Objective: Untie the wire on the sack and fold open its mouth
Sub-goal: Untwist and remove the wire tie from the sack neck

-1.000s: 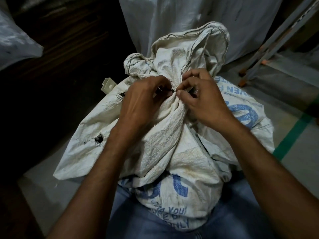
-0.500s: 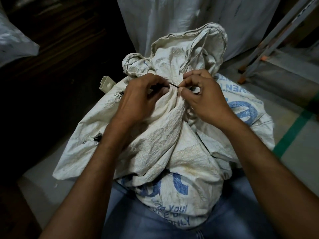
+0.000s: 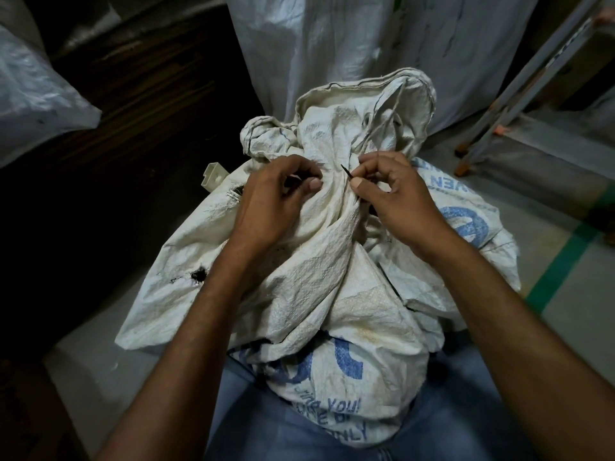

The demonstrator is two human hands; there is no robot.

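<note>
A dirty white woven sack [image 3: 309, 281] with blue print stands between my knees, its neck bunched and its mouth crumpled above. A thin dark wire [image 3: 346, 171] pokes out at the neck. My right hand [image 3: 396, 197] pinches that wire end between thumb and forefinger. Left of the neck, my left hand [image 3: 276, 197] has its fingers curled against the gathered cloth; a short dark bit shows under its fingers, and I cannot tell if it is wire. The rest of the tie is hidden in the folds.
A large white sack [image 3: 366, 51] stands right behind. Another pale bag [image 3: 30, 94] lies at the upper left beside dark wood. A metal ladder frame [image 3: 519, 94] leans at the right. Green tape [image 3: 562, 261] crosses the grey floor. A small beige plastic part [image 3: 213, 176] sits by the sack.
My hands have drawn apart at the neck. The wire end, held between both hands a second ago, now sticks up free from my right hand's pinch.
</note>
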